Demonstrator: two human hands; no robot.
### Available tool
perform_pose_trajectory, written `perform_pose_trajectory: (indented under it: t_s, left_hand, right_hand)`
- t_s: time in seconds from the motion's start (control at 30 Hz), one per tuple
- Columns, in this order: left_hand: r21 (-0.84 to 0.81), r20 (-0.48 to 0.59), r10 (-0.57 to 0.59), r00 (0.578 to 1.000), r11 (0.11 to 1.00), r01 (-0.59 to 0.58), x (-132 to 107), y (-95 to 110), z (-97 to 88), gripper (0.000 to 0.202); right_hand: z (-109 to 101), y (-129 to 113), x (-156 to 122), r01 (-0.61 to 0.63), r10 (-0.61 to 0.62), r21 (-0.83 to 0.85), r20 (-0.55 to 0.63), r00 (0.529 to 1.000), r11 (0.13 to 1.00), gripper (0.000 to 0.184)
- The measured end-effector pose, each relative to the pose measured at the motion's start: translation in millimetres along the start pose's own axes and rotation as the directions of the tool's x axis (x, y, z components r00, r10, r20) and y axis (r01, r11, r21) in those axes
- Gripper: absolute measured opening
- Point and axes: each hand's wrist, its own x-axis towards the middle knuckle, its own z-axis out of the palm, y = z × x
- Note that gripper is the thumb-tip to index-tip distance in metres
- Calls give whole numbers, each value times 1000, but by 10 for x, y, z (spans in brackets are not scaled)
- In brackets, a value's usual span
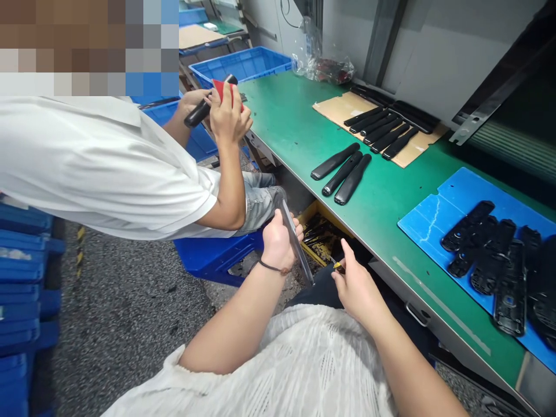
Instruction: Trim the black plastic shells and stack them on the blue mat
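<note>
My left hand (277, 243) is wrapped round a long, narrow dark plastic piece (297, 248), held tilted above my lap. In my right hand (357, 285), a small tool with a yellow part (337, 266) is gripped, its thin tip pointing towards the plastic piece but apart from it. The index finger of that hand is stretched out. My fingers hide most of the tool, so its exact kind does not show. Below both hands, a yellow bin (319, 255) holds dark scraps.
A co-worker in a white shirt (108, 168) sits at left, rubbing a black piece (200, 113) with a red cloth or sheet (219, 87). Black handle-shaped pieces (354, 179) lie on the green table (278, 116) and cardboard (330, 107). A blue board (417, 217) bears black housings.
</note>
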Motion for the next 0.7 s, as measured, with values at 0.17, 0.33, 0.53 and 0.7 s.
perform_pose_trajectory:
  t_s: [0.17, 0.33, 0.53, 0.7]
  left_hand:
    - [28, -1, 45, 999, 999, -45, -33, -76, 61, 40]
    - [160, 38, 195, 980, 967, -199, -113, -192, 26, 26]
    - [253, 814, 558, 162, -89, -963, -477, -160, -133, 22]
    - [-17, 962, 267, -48, -118, -993, -491, -141, -113, 37]
  right_hand:
    - [14, -281, -148, 86, -115, 439, 40, 993, 895, 31]
    - [47, -380, -273, 261, -160, 335, -301, 940, 905, 6]
    - [-159, -420, -376, 264, -159, 329, -313, 936, 907, 3]
    - [-358, -462, -512, 259, -222, 250, -167, 961, 933, 19]
